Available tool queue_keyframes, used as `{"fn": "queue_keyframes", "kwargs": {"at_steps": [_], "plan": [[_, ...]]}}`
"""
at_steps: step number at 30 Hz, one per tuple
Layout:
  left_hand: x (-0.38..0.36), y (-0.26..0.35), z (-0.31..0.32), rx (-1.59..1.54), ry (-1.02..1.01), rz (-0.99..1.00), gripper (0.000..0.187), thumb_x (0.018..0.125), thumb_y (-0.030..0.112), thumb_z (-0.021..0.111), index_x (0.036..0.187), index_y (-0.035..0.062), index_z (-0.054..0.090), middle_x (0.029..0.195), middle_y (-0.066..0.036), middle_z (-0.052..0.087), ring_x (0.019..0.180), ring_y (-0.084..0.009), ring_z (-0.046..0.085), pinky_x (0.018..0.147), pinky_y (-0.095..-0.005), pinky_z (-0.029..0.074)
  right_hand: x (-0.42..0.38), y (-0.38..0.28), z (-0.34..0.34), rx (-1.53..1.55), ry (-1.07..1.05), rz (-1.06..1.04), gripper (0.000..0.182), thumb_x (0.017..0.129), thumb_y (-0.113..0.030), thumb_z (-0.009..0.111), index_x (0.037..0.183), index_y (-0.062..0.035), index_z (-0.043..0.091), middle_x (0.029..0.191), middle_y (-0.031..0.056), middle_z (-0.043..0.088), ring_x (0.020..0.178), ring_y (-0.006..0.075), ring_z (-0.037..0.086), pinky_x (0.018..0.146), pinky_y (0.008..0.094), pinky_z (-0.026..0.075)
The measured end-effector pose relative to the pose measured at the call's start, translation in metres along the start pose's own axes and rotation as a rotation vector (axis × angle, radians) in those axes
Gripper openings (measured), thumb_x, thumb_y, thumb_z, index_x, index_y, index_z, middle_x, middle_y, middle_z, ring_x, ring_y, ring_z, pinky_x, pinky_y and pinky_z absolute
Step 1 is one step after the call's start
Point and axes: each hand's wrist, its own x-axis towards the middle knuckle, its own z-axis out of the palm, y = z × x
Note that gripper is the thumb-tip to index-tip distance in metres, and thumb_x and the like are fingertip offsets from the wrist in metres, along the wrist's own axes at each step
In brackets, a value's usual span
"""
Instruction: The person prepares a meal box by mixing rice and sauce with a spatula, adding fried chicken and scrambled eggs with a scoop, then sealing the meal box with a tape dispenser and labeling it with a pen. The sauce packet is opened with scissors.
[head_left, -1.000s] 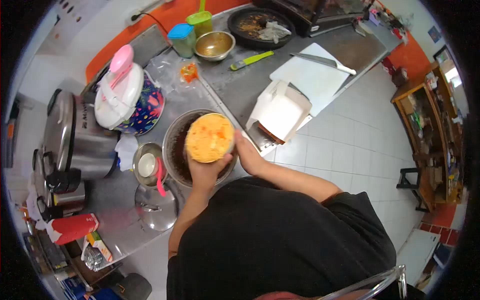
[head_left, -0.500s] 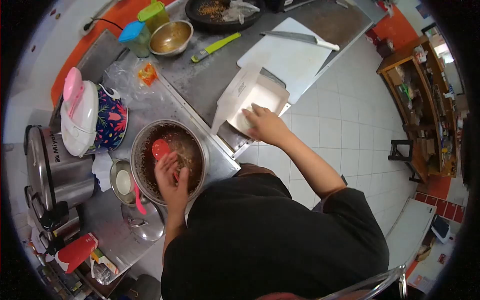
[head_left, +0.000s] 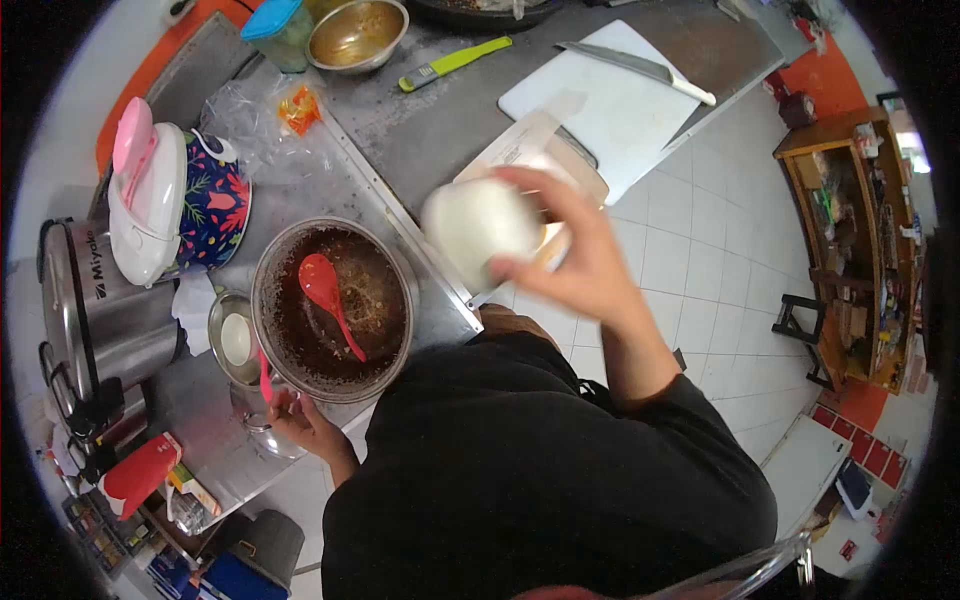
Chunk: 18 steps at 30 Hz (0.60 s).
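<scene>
A white rounded container, blurred by motion, is in my right hand, thumb below and fingers above it. It is raised over the table edge, in front of an open cardboard box. My left hand is low beside the big pot, its fingers bent near the handle of a pink ladle; whether it grips the handle is unclear. In the large metal pot with dark brown contents lies a red spoon. A steel bowl beside it holds a small pale bowl.
A white cutting board carries a knife. Also on the tables are a green-handled tool, a metal bowl, plastic bags, a floral pot and a steel cooker.
My right hand has come up out of the box with the white container. My left hand has moved from over the big pot down to the pink ladle's handle.
</scene>
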Motion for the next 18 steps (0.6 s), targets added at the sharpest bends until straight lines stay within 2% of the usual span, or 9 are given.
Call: {"fn": "queue_keyframes", "kwargs": {"at_steps": [2,3,4,5,6,7,11,16,18], "plan": [[-0.005,-0.005,-0.003,0.028,0.015,-0.058,0.033,0.084,0.007,0.050,0.113,0.0022,0.036,0.106,-0.010,0.048,0.098,-0.0189,0.048,0.086,-0.0298,0.038,0.008,-0.011,0.041,0.009,-0.198,-0.348,0.062,0.061,-0.030,0.068,0.113,-0.0022,0.047,0.106,0.0166,0.051,0.099,0.0307,0.050,0.084,0.0383,0.040],[-0.005,-0.016,-0.007,-0.133,0.045,-0.309,0.032,0.086,0.017,0.046,0.114,0.0025,0.037,0.109,-0.011,0.048,0.100,-0.0205,0.047,0.087,-0.0326,0.038,0.008,-0.011,0.068,-0.087,-0.290,-0.404,0.060,0.063,-0.027,0.068,0.113,-0.0025,0.047,0.112,0.0155,0.049,0.101,0.0300,0.050,0.085,0.0376,0.039],[-0.004,-0.022,-0.008,-0.295,0.075,-0.559,0.035,0.088,0.026,0.042,0.114,0.0029,0.037,0.112,-0.012,0.047,0.103,-0.0220,0.047,0.088,-0.0354,0.038,0.009,-0.004,0.094,-0.183,-0.420,-0.411,0.060,0.062,-0.030,0.066,0.113,-0.0044,0.048,0.108,0.0151,0.048,0.095,0.0304,0.050,0.081,0.0397,0.039],[-0.004,-0.016,-0.006,-0.294,0.075,-0.556,0.035,0.088,0.026,0.042,0.114,0.0029,0.037,0.112,-0.012,0.047,0.103,-0.0220,0.047,0.088,-0.0354,0.038,0.008,0.009,0.121,-0.325,-0.478,-0.439,0.061,0.062,-0.032,0.066,0.113,-0.0055,0.048,0.106,0.0151,0.049,0.093,0.0301,0.050,0.079,0.0389,0.040],[-0.003,-0.005,-0.003,-0.450,0.006,-0.737,0.042,0.089,0.035,0.036,0.118,0.0043,0.036,0.117,-0.012,0.045,0.106,-0.0242,0.045,0.089,-0.0396,0.037,0.006,0.021,0.140,-0.467,-0.537,-0.467,0.061,0.062,-0.034,0.065,0.114,-0.0065,0.049,0.104,0.0150,0.049,0.091,0.0297,0.050,0.077,0.0381,0.040],[-0.004,0.002,0.001,-0.610,-0.064,-0.914,0.050,0.089,0.043,0.029,0.121,0.0057,0.035,0.123,-0.013,0.043,0.110,-0.0265,0.044,0.090,-0.0439,0.036,0.004,0.026,0.148,-0.466,-0.538,-0.473,0.061,0.062,-0.034,0.065,0.114,-0.0065,0.049,0.104,0.0150,0.049,0.091,0.0297,0.050,0.077,0.0381,0.040],[-0.014,0.002,0.010,-0.576,-0.098,-0.976,0.060,0.087,0.052,0.023,0.128,0.0091,0.031,0.130,-0.013,0.037,0.117,-0.0288,0.039,0.092,-0.0493,0.034,-0.002,0.040,0.156,-0.465,-0.574,-0.413,0.063,0.063,-0.035,0.065,0.117,-0.0078,0.048,0.106,0.0153,0.049,0.091,0.0294,0.050,0.077,0.0365,0.039],[-0.012,-0.002,0.013,-0.655,-0.195,-0.888,0.056,0.088,0.046,0.031,0.131,0.0106,0.028,0.132,-0.012,0.035,0.119,-0.0294,0.038,0.093,-0.0474,0.036,-0.002,0.043,0.151,-0.537,-0.595,-0.393,0.063,0.063,-0.034,0.066,0.118,-0.0085,0.047,0.108,0.0159,0.048,0.093,0.0291,0.050,0.078,0.0358,0.039],[-0.010,-0.013,0.012,-0.673,-0.223,-0.867,0.054,0.089,0.044,0.033,0.130,0.0097,0.030,0.131,-0.012,0.036,0.118,-0.0290,0.039,0.093,-0.0473,0.036,-0.003,0.045,0.156,-0.604,-0.563,-0.402,0.058,0.068,-0.032,0.064,0.119,-0.0092,0.047,0.111,0.0158,0.048,0.097,0.0299,0.049,0.081,0.0374,0.039]]}}
